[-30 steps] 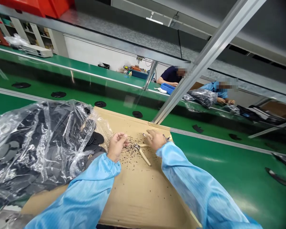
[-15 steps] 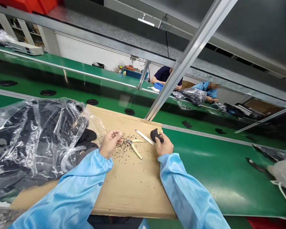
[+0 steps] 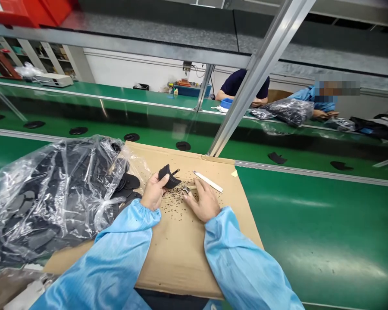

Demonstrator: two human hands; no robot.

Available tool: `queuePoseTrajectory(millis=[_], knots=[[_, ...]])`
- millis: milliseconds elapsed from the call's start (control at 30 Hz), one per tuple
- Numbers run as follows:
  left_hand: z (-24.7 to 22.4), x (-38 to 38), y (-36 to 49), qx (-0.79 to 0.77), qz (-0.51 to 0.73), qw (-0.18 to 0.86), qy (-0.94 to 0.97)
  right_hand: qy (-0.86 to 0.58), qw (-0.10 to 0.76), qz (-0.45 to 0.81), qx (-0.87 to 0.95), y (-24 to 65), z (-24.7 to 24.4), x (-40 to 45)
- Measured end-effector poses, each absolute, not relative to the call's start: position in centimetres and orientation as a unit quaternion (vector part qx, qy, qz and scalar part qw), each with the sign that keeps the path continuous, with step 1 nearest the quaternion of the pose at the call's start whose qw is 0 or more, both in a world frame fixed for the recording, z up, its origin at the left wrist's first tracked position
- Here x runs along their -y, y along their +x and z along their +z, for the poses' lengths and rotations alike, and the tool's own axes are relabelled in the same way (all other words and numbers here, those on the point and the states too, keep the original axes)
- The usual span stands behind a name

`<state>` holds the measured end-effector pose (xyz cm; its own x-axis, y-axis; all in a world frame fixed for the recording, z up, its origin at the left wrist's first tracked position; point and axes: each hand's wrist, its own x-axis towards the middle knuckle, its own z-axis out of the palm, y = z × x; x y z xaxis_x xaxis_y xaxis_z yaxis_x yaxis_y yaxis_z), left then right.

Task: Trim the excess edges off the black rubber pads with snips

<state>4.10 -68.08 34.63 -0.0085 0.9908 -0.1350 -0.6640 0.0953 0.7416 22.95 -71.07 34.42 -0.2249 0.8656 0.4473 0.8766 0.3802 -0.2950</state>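
Note:
My left hand (image 3: pixel 153 191) grips a black curved plastic part (image 3: pixel 168 176) between thumb and fingers, with a thin prong sticking out to its right. Just right of it, my right hand (image 3: pixel 204 200) is closed around the pale-yellow handles of a pair of nippers (image 3: pixel 186 188), low over the cardboard. The hand hides most of the handles; the metal jaws point left toward the black part. Beyond the right fingers lies a slim white tool (image 3: pixel 208 181), perhaps a file or knife. Small black scraps (image 3: pixel 173 202) are scattered on the cardboard sheet (image 3: pixel 177 258) below both hands.
A clear plastic bag (image 3: pixel 61 193) of black flat parts bulges at left. Black parts (image 3: pixel 183 146) lie spaced along the green strip behind the cardboard. A metal post (image 3: pixel 245 99) rises at the cardboard's far edge. Two people (image 3: pixel 242 88) sit across the bench.
The black part has passed from my right hand to my left. My right hand has moved left onto the nippers. The camera view has shifted, showing more of the red bin at upper left.

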Motion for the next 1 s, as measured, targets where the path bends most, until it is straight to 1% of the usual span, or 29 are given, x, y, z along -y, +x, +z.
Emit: queuePoseTrajectory(millis=[67,133,200,267,367,433,600,767,1000], knots=[[34.8,68.0,4.0,-0.326,0.632,0.664,0.23,-0.569,0.207,-0.004,0.796,23.7,33.9,70.7],[35.0,67.9,4.0,-0.323,0.638,0.666,0.214,-0.572,0.188,-0.002,0.798,23.8,33.5,70.5],[35.0,67.9,4.0,-0.322,0.644,0.667,0.192,-0.573,0.219,-0.003,0.79,23.5,33.4,70.4],[35.0,68.0,3.9,-0.317,0.643,0.673,0.183,-0.562,0.283,-0.007,0.777,23.2,33.9,70.5],[35.0,68.1,3.7,-0.318,0.613,0.692,0.21,-0.529,0.385,-0.005,0.756,22.7,34.8,71.1],[35.0,68.3,3.5,-0.327,0.585,0.704,0.235,-0.504,0.416,0.002,0.757,22.5,35.2,71.5],[35.5,68.8,3.4,-0.329,0.541,0.723,0.277,-0.472,0.421,-0.018,0.774,22.4,35.1,71.8],[35.9,69.0,3.5,-0.323,0.533,0.729,0.283,-0.47,0.415,-0.041,0.778,22.4,35.1,71.7],[35.7,68.9,3.4,-0.318,0.53,0.734,0.284,-0.473,0.399,-0.034,0.784,22.5,35.2,71.7]])
